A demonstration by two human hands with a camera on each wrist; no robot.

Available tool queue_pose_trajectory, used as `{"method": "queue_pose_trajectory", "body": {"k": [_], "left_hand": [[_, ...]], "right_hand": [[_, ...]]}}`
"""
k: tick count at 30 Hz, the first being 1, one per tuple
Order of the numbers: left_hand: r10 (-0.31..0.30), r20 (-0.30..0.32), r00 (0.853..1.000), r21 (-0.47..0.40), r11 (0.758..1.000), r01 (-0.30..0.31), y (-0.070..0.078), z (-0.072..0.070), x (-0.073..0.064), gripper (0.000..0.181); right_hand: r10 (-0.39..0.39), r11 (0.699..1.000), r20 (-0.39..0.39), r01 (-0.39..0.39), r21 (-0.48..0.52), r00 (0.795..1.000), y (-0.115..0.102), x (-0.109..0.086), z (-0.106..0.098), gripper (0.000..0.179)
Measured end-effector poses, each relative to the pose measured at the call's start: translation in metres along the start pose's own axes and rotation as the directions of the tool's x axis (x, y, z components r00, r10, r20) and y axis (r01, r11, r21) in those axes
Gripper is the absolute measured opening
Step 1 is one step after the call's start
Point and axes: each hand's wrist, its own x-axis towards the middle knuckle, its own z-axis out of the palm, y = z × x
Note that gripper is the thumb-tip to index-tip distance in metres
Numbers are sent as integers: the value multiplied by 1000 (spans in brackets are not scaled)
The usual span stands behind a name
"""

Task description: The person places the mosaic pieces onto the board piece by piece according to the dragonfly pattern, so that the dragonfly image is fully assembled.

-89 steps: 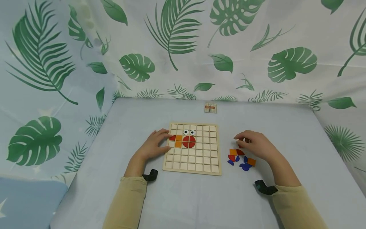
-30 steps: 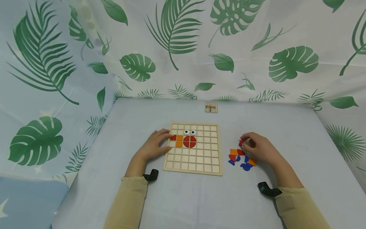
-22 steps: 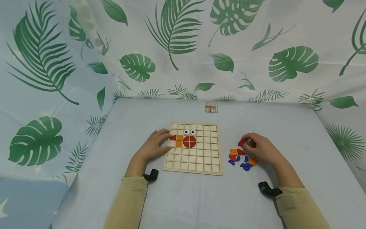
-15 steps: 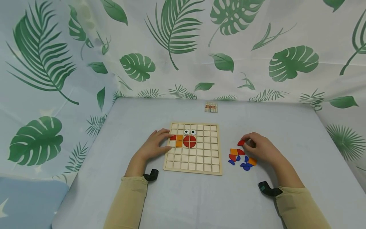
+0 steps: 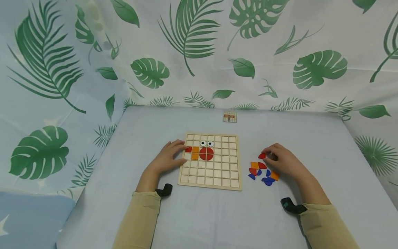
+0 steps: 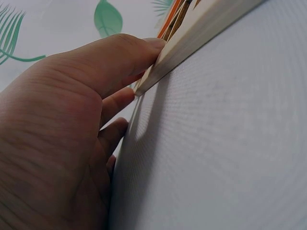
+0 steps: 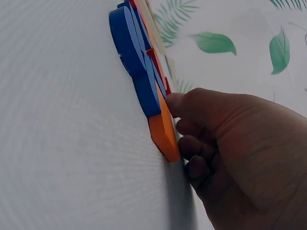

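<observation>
A wooden grid board (image 5: 216, 173) lies on the table, with a red circle of quarter pieces (image 5: 206, 154), two eye pieces (image 5: 206, 143), orange squares (image 5: 195, 153) and a red piece (image 5: 188, 149) in its cells. My left hand (image 5: 166, 157) rests at the board's left edge, fingers spread; in the left wrist view the thumb (image 6: 129, 57) lies on the frame. To the right of the board, my right hand (image 5: 283, 160) pinches a red quarter-circle piece (image 5: 262, 156) between thumb and fingertips. In the right wrist view its other fingers (image 7: 196, 158) are curled.
Loose pieces lie just in front of the right hand: an orange square (image 5: 254, 165), red quarters (image 5: 262, 165), blue rounded pieces (image 5: 267, 181) and another orange square (image 5: 274, 175). A small pattern card (image 5: 229, 117) lies behind the board. Leaf-printed cloth (image 5: 242, 67) hangs behind the table.
My right hand has shifted slightly right. The red quarter-circle piece, mostly hidden in the fingers and then tilted, now shows its flat face. My left hand and the board stay put.
</observation>
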Motion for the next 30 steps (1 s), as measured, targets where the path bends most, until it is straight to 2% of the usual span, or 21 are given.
{"method": "queue_pose_trajectory", "body": {"k": [8, 24, 30], "left_hand": [[11, -4, 1000, 5, 1000, -11, 1, 0, 2, 55], [-31, -5, 1000, -17, 999, 31, 3, 1, -1, 52], [-22, -9, 1000, -1, 1000, 22, 2, 3, -1, 52]], "right_hand": [[-8, 1000, -13, 7, -8, 1000, 0, 0, -1, 30], [6, 1000, -35, -6, 2, 999, 1, 0, 1, 29], [8, 1000, -32, -8, 10, 999, 4, 0, 2, 30]]}}
